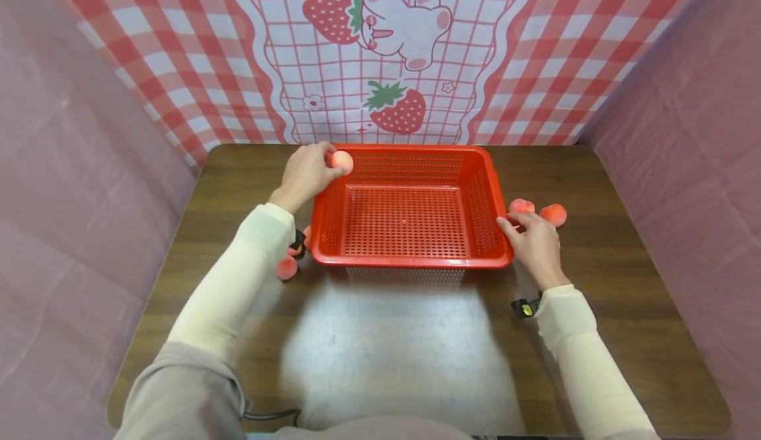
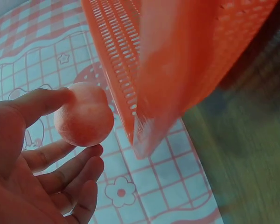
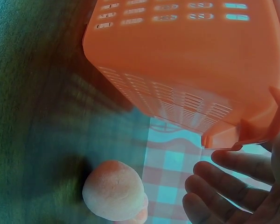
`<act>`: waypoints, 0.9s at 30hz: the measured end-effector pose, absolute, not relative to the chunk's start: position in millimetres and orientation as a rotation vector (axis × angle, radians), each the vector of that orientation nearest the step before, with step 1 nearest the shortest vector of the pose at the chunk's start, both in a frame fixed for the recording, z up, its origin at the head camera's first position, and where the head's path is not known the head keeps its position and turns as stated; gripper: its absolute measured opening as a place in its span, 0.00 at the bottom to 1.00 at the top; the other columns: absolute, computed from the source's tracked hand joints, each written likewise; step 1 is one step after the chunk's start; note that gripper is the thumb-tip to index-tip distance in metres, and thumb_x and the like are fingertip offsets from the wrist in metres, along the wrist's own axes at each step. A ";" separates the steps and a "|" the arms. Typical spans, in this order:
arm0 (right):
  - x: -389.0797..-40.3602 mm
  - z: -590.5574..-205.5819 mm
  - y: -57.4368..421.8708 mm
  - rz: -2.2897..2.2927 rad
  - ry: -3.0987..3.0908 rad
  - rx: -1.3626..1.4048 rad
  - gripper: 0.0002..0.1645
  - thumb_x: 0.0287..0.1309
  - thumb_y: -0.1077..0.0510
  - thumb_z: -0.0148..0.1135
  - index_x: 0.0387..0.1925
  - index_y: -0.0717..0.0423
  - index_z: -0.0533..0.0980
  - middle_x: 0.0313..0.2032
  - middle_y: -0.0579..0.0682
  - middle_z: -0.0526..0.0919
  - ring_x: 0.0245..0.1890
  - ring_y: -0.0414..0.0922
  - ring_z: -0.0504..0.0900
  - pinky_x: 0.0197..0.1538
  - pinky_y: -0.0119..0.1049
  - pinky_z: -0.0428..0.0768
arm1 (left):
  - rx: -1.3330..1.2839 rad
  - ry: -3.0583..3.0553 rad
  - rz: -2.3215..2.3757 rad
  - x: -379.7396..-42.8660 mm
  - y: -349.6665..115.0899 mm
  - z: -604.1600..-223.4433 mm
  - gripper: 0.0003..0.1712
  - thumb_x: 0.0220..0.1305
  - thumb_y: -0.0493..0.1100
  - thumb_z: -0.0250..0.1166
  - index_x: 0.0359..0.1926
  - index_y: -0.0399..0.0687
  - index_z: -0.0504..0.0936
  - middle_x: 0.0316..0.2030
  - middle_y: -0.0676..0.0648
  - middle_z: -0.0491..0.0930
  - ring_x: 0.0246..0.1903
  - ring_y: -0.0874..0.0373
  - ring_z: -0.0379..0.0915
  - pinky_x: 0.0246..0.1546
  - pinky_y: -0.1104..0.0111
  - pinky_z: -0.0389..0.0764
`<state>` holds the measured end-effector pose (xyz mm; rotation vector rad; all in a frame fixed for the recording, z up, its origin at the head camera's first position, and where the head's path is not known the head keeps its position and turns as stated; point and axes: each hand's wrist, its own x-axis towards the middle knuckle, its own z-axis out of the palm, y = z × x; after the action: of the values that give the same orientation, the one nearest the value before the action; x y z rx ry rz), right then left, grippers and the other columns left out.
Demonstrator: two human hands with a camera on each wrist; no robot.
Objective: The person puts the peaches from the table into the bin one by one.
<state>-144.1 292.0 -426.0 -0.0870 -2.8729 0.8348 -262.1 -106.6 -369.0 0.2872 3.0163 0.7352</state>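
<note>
A red plastic basket (image 1: pixel 410 263) with slotted walls stands on the table, its inside bare. My left hand (image 1: pixel 306 172) pinches a pinkish peach (image 1: pixel 342 162) between thumb and fingers, over the basket's back left corner. The left wrist view shows this peach (image 2: pixel 85 114) beside the basket's rim, the other fingers loosely bent below it. At the right side, my right hand (image 1: pixel 535 245) holds the basket's rim by thumb and finger. Its remaining fingers (image 3: pixel 224 186) stretch along the outside in the right wrist view. The thumb's grip is partly hidden there.
Right of the basket lie two peaches, one peach (image 1: pixel 553 215) farther out and another peach (image 1: pixel 520 207) by my right hand. More peaches, including a front peach (image 1: pixel 287 267), lie left of the basket, partly hidden by my left wrist. A checked cloth (image 1: pixel 196 50) hangs behind the table.
</note>
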 end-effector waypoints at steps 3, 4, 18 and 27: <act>-144.5 -426.5 292.1 0.829 -2.871 -0.086 0.25 0.67 0.47 0.58 0.52 0.63 0.79 0.41 0.62 0.82 0.37 0.54 0.78 0.39 0.44 0.79 | 0.272 2.998 0.734 -263.4 -102.9 -369.3 0.29 0.62 0.54 0.67 0.58 0.42 0.76 0.42 0.41 0.83 0.43 0.45 0.76 0.49 0.53 0.76; -144.4 -426.5 292.1 0.829 -2.871 -0.088 0.25 0.67 0.47 0.58 0.53 0.64 0.79 0.42 0.62 0.82 0.37 0.54 0.78 0.39 0.45 0.79 | 0.269 2.995 0.734 -264.0 -101.6 -369.5 0.29 0.62 0.54 0.67 0.58 0.42 0.76 0.42 0.41 0.83 0.43 0.46 0.76 0.49 0.54 0.76; -142.8 -428.7 292.0 0.797 -2.847 -0.077 0.25 0.67 0.47 0.58 0.51 0.64 0.80 0.40 0.62 0.83 0.37 0.55 0.79 0.39 0.48 0.77 | 0.238 2.940 0.747 -273.1 -79.4 -371.5 0.30 0.62 0.58 0.65 0.58 0.43 0.76 0.47 0.42 0.83 0.45 0.45 0.78 0.48 0.54 0.78; -143.9 -428.3 291.3 0.779 -2.836 -0.076 0.25 0.67 0.47 0.58 0.51 0.64 0.79 0.44 0.65 0.84 0.41 0.59 0.80 0.45 0.57 0.77 | 0.226 2.891 0.683 -278.1 -63.7 -378.3 0.29 0.63 0.58 0.64 0.57 0.44 0.76 0.46 0.44 0.83 0.42 0.48 0.78 0.47 0.56 0.79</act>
<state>-143.9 291.3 -428.3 -0.0755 -2.8358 0.7793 -278.1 -63.7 -378.3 0.2261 2.8913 0.6830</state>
